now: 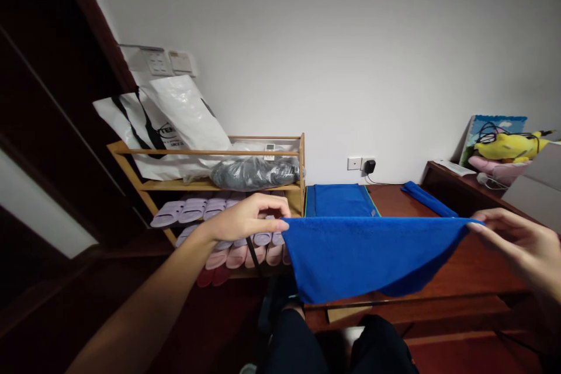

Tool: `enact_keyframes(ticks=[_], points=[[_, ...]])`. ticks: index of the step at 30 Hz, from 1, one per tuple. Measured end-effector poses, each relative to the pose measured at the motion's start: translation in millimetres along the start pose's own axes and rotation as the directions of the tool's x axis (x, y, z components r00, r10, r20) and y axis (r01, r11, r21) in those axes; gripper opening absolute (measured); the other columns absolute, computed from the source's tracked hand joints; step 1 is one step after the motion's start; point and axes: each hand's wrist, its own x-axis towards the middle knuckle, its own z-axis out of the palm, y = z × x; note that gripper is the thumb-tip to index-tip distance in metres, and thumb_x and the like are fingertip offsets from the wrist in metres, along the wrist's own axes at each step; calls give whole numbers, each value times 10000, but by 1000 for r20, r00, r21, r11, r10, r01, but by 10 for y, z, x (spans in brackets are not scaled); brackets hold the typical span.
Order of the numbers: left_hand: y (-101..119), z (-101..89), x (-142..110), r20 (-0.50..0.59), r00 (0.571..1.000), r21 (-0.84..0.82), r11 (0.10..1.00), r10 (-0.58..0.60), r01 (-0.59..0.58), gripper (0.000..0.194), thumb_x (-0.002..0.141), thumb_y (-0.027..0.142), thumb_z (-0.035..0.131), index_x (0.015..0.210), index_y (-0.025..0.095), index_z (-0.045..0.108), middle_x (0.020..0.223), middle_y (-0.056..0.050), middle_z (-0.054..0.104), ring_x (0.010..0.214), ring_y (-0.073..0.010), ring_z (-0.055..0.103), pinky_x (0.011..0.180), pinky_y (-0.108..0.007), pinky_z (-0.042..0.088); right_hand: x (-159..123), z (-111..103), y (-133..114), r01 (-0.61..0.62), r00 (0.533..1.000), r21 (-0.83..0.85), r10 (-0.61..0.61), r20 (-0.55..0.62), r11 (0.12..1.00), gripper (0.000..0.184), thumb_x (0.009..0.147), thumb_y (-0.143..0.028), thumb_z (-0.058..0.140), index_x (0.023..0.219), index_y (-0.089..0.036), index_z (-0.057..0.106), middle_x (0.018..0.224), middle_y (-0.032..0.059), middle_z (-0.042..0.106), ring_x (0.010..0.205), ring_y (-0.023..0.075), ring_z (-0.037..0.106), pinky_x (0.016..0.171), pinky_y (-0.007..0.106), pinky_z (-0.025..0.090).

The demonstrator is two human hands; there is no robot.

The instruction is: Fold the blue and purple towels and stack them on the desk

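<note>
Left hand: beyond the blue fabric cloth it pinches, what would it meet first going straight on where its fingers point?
Probably the bare right hand, pinching the other end of the blue fabric cloth's top edge; depth is uncertain.

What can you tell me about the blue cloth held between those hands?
The blue cloth is plain and soft-looking, perhaps a towel. The left hand and right hand pinch opposite ends of its top edge, pulling it nearly straight. Below, it hangs loose, its lower edge rising toward the right hand, with a shaded portion there. In view, it partly covers the reddish-brown table.
</note>
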Motion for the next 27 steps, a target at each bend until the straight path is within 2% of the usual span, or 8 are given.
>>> enact_keyframes(ticks=[4, 7, 11, 14, 16, 20, 24, 27], points=[[186, -39, -109, 36, 998, -72, 996, 53, -50, 220, 834, 376, 596, 736, 182, 628, 766, -11, 611, 715, -148, 550, 663, -239, 434, -55, -125, 7, -33, 999, 23, 34, -42, 999, 339, 581, -504, 752, 810, -275, 654, 716, 12, 645, 615, 168, 580, 568, 263, 480], [131, 7, -85, -3, 1000, -62, 998, 2, -2, 216, 823, 399, 604, 751, 200, 647, 773, -16, 644, 709, -158, 574, 648, -246, 444, -9, -74, 32, -92, 989, 60, 84, 125, 994, 358, 591, -515, 745, 813, -248, 655, 710, 31, 650, 579, 163, 566, 500, 261, 460], [-333, 305, 91, 11, 981, -278, 942, -194, 190, 270, 804, 463, 606, 798, 193, 613, 570, 36, 587, 510, -121, 549, 498, -220, 412, 117, 223, 210, -274, 903, 190, 183, 389, 943, 337, 688, -502, 691, 805, -192, 626, 568, 25, 619, 496, 148, 544, 511, 279, 455], [-834, 665, 277, 0, 945, -453, 842, -327, 292, 322, 741, 477, 673, 811, 167, 622, 451, 47, 563, 355, -97, 491, 390, -195, 317, 177, 576, 524, -409, 864, 339, 241, 441, 847, 368, 682, -486, 708, 820, -164, 599, 652, 63, 682, 555, 167, 613, 535, 278, 463], [-1150, 901, 413, -116, 874, -591, 740, -472, 321, 334, 664, 424, 752, 798, 134, 655, 416, 36, 553, 351, -115, 526, 375, -188, 276, 194, 843, 780, -485, 854, 411, 316, 414, 772, 427, 610, -480, 763, 824, -151, 596, 750, 96, 713, 622, 191, 659, 517, 261, 459], [-1639, 1273, 712, -209, 764, -654, 668, -610, 355, 304, 734, 379, 721, 813, 93, 656, 471, 5, 576, 428, -125, 588, 388, -180, 286, 222, 1383, 1222, -543, 839, 469, 425, 340, 697, 481, 509, -491, 811, 773, -153, 594, 765, 104, 720, 712, 226, 690, 577, 281, 512], [-1964, 1553, 1010, -233, 630, -716, 569, -741, 404, 293, 878, 364, 592, 1042, 121, 599, 874, -50, 655, 714, -152, 643, 601, -269, 505, 285, 1865, 1510, -548, 836, 453, 475, 273, 704, 460, 525, -509, 797, 726, -162, 572, 702, 86, 706, 675, 219, 688, 593, 300, 537], [-2149, 1733, 1188, -220, 553, -759, 497, -804, 421, 322, 906, 349, 558, 1169, 164, 543, 1152, -75, 578, 947, -197, 600, 800, -404, 523, 316, 2150, 1680, -560, 828, 399, 504, 246, 726, 354, 697, -473, 704, 766, -150, 578, 697, 35, 686, 664, 165, 672, 621, 293, 544]])
